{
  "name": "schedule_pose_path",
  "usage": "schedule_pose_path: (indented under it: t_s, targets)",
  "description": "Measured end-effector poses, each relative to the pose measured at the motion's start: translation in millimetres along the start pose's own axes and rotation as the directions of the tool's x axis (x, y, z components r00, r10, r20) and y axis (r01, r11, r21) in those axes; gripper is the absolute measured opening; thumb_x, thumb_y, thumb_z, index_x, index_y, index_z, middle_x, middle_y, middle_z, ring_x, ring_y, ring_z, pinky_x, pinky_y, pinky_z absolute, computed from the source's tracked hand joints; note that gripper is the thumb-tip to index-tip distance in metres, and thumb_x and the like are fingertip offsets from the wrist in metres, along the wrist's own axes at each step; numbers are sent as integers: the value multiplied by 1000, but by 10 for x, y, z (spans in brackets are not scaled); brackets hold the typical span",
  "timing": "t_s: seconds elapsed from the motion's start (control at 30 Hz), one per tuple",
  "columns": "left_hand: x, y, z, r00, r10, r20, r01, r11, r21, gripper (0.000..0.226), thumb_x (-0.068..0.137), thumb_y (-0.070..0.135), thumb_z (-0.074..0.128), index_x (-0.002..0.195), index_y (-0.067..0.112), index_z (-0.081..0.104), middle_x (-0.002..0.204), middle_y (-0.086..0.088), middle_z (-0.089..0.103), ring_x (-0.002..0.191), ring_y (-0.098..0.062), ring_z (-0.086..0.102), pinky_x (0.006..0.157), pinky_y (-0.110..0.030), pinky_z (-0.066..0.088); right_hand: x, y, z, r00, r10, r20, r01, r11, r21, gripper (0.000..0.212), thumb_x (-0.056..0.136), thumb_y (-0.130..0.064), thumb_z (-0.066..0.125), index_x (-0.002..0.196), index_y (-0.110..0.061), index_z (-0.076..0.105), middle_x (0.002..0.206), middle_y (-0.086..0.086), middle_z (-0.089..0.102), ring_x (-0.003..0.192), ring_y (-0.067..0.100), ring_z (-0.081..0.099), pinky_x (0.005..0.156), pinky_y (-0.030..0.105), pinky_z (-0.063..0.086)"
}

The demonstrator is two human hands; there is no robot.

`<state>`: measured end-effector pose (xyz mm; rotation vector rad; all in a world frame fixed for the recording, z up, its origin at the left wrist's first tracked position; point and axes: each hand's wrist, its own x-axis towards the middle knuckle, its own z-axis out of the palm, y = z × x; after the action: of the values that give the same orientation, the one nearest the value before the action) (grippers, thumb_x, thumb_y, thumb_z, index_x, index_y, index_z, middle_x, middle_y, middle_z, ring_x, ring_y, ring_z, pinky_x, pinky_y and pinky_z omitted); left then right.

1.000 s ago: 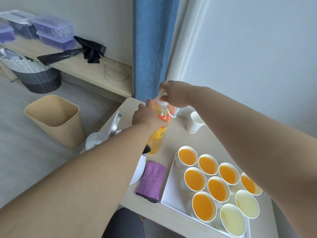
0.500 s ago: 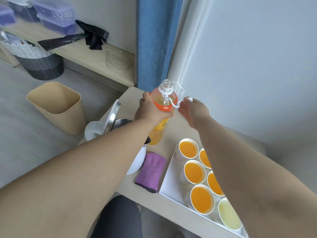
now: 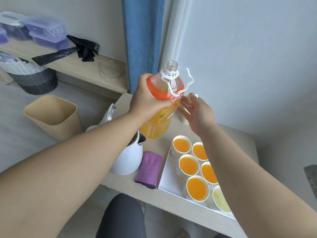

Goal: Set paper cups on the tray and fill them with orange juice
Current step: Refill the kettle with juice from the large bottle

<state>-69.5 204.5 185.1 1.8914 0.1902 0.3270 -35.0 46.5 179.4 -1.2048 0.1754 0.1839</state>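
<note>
Clearly, the step in hand was the pouring for the last cups. The left hand (image 3: 149,102) gripped the juice bottle (image 3: 159,124) around its shoulder, fingers curled over the orange label. The right hand (image 3: 197,114) was open with straight fingers just beside the label; I could not tell if it touched. The bottle had no cap, leaned a little, and was over the table (image 3: 171,201) behind the kettle (image 3: 127,160), near the far end of the tray (image 3: 169,176). Whether its base rested on the table was not clear.

To do this well, I think the right hand should go low under the body, because the bottle looked heavy with juice. The neck should come close over the rim of the pale cup (image 3: 221,200) before tipping, and the tipping should be slow. A sudden gush could knock a light paper cup or splash the full ones beside it.

On the tray five filled cups (image 3: 188,164) held orange juice almost to the rim and stood close together. The pale cup at the near end looked empty or nearly so. The right forearm hid the rest of the tray. The kettle stood with its lid up; what was inside I could not see. A purple cloth (image 3: 149,169) lay between the kettle and the tray. A beige bin (image 3: 51,115) on the floor showed nothing inside.
</note>
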Motion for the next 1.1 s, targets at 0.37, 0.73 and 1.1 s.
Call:
schedule_pose_path:
  t_s: [0.37,0.73,1.1]
  targets:
    - [-754,611,-270,985,55,165,-12,968,-250,74,65,18,84,124,26,41,106,14,59,98,-4,59,82,-28,49,-1268,-327,-398,992,-56,112,43,993,113,2,92,-9,57,92,-9,55,94,10,68,95,23,67,89,35,55]
    - [-1693,436,-142,957,-11,291,68,980,-187,83,53,28,79,127,21,42,109,10,61,102,-10,61,83,-30,52,-1982,377,-1159,986,24,163,-18,999,-38,14,87,0,60,100,-4,60,81,3,67,72,14,67,77,24,56]
    - [-2057,-55,138,933,-155,325,195,976,-93,80,57,20,86,124,23,41,112,8,58,107,-15,59,88,-35,52,-1985,1788,-2281,923,200,-329,-369,700,-611,43,78,-17,77,116,-7,60,109,4,61,88,18,58,76,27,45]
